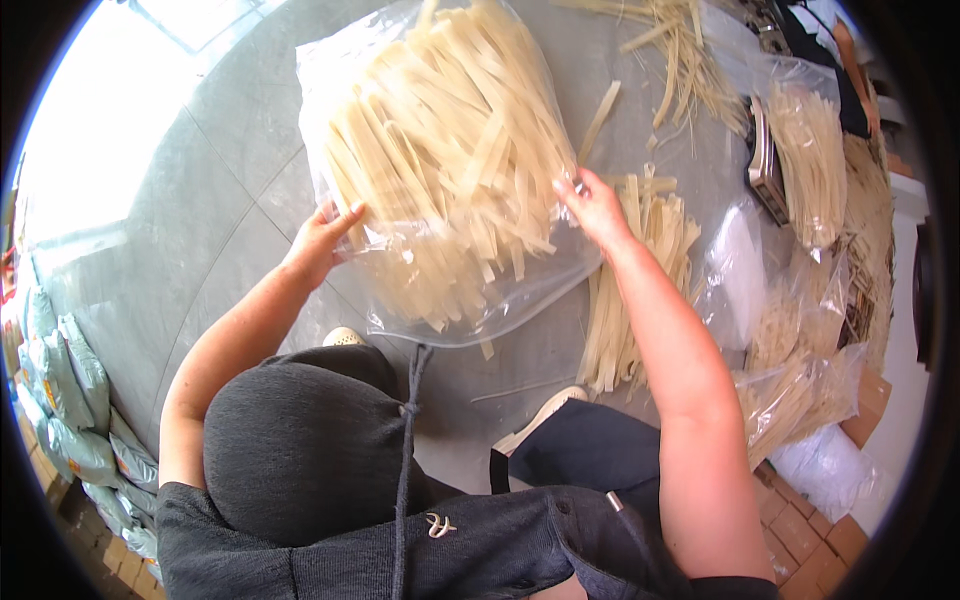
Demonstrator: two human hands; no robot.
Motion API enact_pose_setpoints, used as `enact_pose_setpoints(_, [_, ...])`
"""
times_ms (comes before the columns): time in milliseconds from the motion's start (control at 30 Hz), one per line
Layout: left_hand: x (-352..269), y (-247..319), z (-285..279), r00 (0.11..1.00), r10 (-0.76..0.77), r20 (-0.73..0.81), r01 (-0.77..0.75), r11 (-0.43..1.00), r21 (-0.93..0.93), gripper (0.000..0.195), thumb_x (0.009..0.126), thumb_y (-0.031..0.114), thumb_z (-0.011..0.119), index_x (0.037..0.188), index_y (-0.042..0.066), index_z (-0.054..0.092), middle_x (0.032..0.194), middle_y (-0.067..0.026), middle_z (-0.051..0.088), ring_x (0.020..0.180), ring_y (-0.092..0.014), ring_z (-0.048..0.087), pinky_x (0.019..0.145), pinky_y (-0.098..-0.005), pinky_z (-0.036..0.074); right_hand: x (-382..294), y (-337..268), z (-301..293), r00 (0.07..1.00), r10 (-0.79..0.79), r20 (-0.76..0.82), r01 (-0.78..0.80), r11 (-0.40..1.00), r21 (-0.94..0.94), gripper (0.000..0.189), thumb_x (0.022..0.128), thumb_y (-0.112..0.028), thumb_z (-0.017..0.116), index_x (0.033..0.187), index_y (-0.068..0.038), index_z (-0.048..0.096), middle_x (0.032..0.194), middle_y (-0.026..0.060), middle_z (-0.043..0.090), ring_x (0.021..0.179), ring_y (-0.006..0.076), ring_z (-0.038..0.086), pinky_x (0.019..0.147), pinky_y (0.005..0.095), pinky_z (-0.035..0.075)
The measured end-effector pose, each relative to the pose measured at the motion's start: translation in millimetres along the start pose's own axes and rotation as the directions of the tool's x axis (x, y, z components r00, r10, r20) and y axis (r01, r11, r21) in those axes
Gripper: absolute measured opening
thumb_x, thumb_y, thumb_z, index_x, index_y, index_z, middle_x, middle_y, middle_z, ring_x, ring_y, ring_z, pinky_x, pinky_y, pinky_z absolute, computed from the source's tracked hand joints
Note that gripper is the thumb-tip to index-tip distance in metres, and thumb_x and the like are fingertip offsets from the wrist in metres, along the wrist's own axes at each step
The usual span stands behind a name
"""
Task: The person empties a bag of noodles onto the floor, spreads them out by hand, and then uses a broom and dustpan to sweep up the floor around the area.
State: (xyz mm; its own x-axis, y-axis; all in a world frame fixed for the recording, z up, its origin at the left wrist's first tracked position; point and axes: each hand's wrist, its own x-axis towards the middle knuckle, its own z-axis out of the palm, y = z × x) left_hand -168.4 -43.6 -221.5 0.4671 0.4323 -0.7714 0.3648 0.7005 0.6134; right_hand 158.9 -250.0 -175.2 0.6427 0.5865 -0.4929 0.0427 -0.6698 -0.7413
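Note:
Between my hands is a large clear plastic bag (495,311) packed with flat, pale-yellow dried strips (442,142) that look like wide noodles or bean-curd sticks. Its loose, unfilled end hangs towards my body. My left hand (330,236) grips the bag's left side, thumb on top of the plastic. On the other side, my right hand (589,202) pinches the bag's edge between thumb and fingers. The undersides of both hands' grips are partly hidden. Just beyond my right forearm lies a loose pile of the same strips (637,277) on the grey tiled floor (225,247).
More loose strips (686,60) are scattered at the upper right. A metal device (766,165) stands beside a filled bag (810,157). Further filled bags (799,397) and cardboard boxes (806,532) line the right. Stacked pale sacks (64,382) stand at left. Another person's arm (851,67) shows at upper right.

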Motion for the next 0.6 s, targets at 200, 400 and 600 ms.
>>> enact_pose_setpoints(200, [-3.9, -14.5, -12.6, 0.994, -0.103, -0.037, 0.102, 0.994, -0.05, 0.073, 0.085, 0.047, 0.07, 0.142, 0.013, 0.039, 0.136, -0.0082, 0.047, 0.125, -0.026, 0.045, 0.101, -0.0469, 0.04, -14.6, 51.4, -15.1, 1.0, 0.014, 0.027, -0.015, 0.998, 0.062, 0.056, 0.088, -0.033, 0.07, 0.131, -0.001, 0.052, 0.117, 0.0114, 0.064, 0.109, 0.018, 0.059, 0.094, 0.0304, 0.044])
enact_pose_setpoints(400, [0.8, -8.4, -16.9, 0.996, -0.067, -0.06, 0.063, 0.996, -0.056, 0.075, 0.085, 0.051, 0.068, 0.143, 0.013, 0.039, 0.134, -0.0074, 0.05, 0.121, -0.024, 0.049, 0.096, -0.0427, 0.042, -15.3, 31.5, -8.2, 0.996, 0.083, 0.013, -0.084, 0.995, 0.06, 0.065, 0.089, -0.044, 0.066, 0.134, 0.0, 0.05, 0.13, 0.0155, 0.057, 0.121, 0.0219, 0.053, 0.103, 0.0314, 0.038])
enact_pose_setpoints(600, [30.1, 12.1, -15.9, 0.993, 0.023, -0.119, -0.037, 0.992, -0.117, 0.08, 0.08, 0.055, 0.071, 0.142, 0.013, 0.042, 0.137, -0.0092, 0.048, 0.125, -0.026, 0.045, 0.099, -0.0443, 0.039, 37.9, 6.7, -1.7, 0.99, 0.062, -0.127, -0.058, 0.998, 0.034, 0.068, 0.089, -0.049, 0.064, 0.134, 0.0, 0.049, 0.133, 0.0147, 0.055, 0.121, 0.0224, 0.053, 0.101, 0.0301, 0.039])
